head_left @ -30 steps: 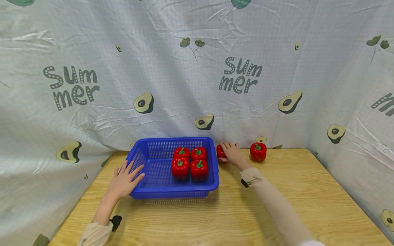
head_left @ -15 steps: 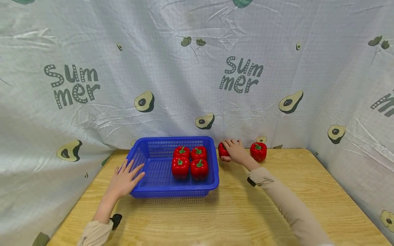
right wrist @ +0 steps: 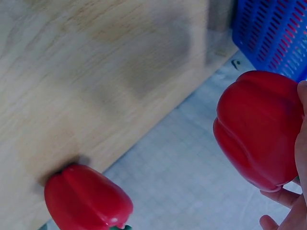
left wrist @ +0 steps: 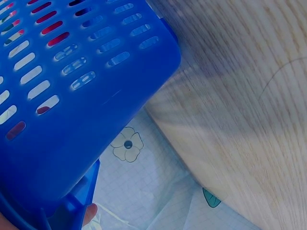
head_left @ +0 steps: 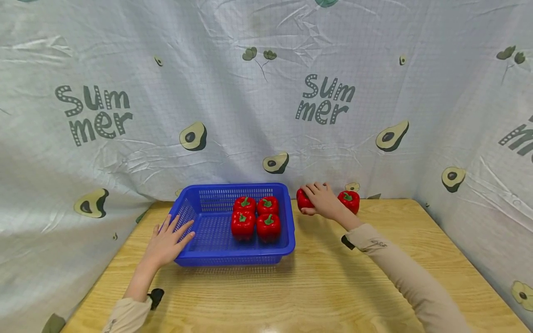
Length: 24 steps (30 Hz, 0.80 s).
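Observation:
My right hand grips a red bell pepper just right of the blue basket. In the right wrist view, fingers curl around this bell pepper, and a second bell pepper stands on the table. That second pepper is partly behind my right hand in the head view. Spread fingers of my left hand rest on the basket's left rim. One fingertip shows beside the basket's edge in the left wrist view. Several red bell peppers stand grouped in the basket's right half, green stems up.
The basket stands at the back left of a wooden table. Close behind the table hangs a pale curtain printed with avocados and lettering, and it wraps both sides.
My right hand has moved right and slightly back with the bell pepper, away from the basket's right side toward the other pepper. The left hand stays on the rim.

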Motion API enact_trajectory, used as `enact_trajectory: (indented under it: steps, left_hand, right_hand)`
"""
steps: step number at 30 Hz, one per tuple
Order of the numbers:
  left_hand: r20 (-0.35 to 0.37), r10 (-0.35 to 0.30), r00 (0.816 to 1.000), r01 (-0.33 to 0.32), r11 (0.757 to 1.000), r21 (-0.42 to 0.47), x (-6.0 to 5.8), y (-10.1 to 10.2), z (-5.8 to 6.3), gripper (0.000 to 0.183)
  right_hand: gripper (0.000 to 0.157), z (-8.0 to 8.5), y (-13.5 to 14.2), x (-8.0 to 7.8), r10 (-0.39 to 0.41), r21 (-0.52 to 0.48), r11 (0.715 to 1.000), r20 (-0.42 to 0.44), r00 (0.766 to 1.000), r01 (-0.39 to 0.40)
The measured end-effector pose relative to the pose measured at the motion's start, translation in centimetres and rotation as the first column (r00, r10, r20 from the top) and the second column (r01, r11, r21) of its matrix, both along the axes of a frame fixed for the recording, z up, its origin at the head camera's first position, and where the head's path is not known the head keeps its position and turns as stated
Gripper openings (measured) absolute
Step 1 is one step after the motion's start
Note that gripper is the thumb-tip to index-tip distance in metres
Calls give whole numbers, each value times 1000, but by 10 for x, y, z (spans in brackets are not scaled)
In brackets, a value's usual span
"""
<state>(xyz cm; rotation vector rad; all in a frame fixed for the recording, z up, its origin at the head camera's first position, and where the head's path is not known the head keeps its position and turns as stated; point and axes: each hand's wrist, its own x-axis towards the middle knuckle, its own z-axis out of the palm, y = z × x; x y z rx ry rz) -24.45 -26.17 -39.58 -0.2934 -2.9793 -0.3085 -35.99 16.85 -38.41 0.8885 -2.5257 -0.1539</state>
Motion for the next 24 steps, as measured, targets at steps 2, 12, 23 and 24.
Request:
enact_trajectory:
  steps: [2, 12, 23, 24]
  left_hand:
    - [-2, -1, 1000, 1, 1000, 1, 0, 0, 0, 59]
    - [-4, -1, 1000, 1, 1000, 2, 0, 0, 1, 54]
    - [3, 2, 1000, -2, 1000, -4, 0, 1, 2, 54]
    - [4, 1, 1000, -1, 1000, -4, 0, 1, 2, 54]
  right_hand:
    - [64, 3, 1, 2, -2, -1, 1000, 9, 1000, 2]
    - [64, 17, 3, 6, 37, 5, 999, -66, 997, -36]
    - [63, 37, -17, 11, 53, 37, 998, -73, 996, -51]
    - [62, 38, -19, 12, 62, 38, 998, -74, 995, -59]
